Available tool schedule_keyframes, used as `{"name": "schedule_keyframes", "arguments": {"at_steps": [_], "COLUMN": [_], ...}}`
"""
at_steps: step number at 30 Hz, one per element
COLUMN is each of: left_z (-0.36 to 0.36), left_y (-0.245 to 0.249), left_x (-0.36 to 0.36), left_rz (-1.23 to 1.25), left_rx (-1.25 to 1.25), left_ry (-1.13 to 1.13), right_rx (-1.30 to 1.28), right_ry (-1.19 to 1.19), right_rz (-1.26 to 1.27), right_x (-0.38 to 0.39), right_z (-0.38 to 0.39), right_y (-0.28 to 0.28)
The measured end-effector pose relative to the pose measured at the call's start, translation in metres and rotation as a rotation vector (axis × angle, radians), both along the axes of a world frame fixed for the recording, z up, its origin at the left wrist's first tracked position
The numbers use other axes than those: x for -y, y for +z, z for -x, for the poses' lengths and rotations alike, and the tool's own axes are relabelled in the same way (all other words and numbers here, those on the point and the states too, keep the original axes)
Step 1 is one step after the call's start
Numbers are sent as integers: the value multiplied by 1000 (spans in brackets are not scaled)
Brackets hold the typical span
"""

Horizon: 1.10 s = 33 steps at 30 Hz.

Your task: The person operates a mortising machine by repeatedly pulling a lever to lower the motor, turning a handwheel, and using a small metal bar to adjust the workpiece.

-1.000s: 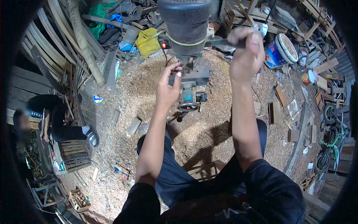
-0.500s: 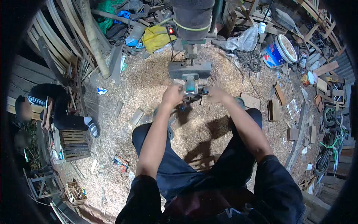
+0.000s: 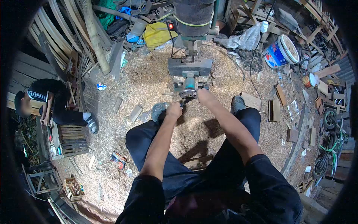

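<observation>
A drill press (image 3: 191, 22) with a dark motor housing and a lit red switch stands straight ahead of me. Below it are its grey table (image 3: 189, 67) and a teal vise (image 3: 188, 86). My left hand (image 3: 173, 110) is closed in a fist just below the vise's round handwheel; what it grips is hidden. My right hand (image 3: 203, 96) reaches to the right side of the handwheel, its fingers tucked out of sight. Both of my arms stretch forward over my dark-trousered legs.
Sawdust covers the ground (image 3: 149, 86). A person (image 3: 52, 104) in black sits at the left beside a wooden crate (image 3: 72, 141). A blue and white bucket (image 3: 279, 51), wood offcuts, planks (image 3: 48, 41), a yellow bag (image 3: 156, 34) and a bicycle (image 3: 328, 149) surround me.
My right hand came down from the press lever at upper right to the vise. My left hand dropped from the chuck area to below the handwheel. The view tilted slightly down.
</observation>
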<state>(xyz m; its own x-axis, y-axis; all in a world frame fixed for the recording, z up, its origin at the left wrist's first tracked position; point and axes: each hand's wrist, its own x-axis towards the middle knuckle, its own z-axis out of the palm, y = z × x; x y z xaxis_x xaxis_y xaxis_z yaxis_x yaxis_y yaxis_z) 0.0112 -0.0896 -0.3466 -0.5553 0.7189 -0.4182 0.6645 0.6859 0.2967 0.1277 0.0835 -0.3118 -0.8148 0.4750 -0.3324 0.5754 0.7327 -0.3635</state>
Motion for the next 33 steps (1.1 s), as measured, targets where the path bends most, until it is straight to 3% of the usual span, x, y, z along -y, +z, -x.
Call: {"name": "schedule_keyframes", "arguments": {"at_steps": [10, 13, 16, 19, 21, 23, 25, 27, 30, 33], "left_z": [22, 20, 23, 23, 28, 35, 42, 50, 55, 57], "left_y": [-35, -14, 25, 58, 72, 90, 124, 162, 239, 307], "left_x": [6, 0, -22, -34, -45, -55, -62, -77, -98, -125], "left_rz": [178, 102, -50, -350, -536, -742, -966, -1186, -1395, -1590], "left_rx": [-131, -156, -90, -75, -30, 3, 26, -26, -338, -518], "left_ry": [46, -6, 84, 101, 139, 117, 29, -21, -65, -123], "right_rx": [-134, -131, -222, -278, -354, -530, -663, -869, -1313, -1460], "right_ry": [0, -3, 61, -10, -104, -166, -308, -418, -465, -573], "right_rz": [45, 66, -61, 76, -8, -56, 107, 194, 147, 314], "right_x": [3, -6, -18, -34, -50, -66, -72, -90, -148, -164], "right_z": [1, 2, 0, -2, 2, 3, -1, 3, 33, 61], "right_y": [-4, -10, -16, 8, 17, 42, 97, 138, 164, 244]}}
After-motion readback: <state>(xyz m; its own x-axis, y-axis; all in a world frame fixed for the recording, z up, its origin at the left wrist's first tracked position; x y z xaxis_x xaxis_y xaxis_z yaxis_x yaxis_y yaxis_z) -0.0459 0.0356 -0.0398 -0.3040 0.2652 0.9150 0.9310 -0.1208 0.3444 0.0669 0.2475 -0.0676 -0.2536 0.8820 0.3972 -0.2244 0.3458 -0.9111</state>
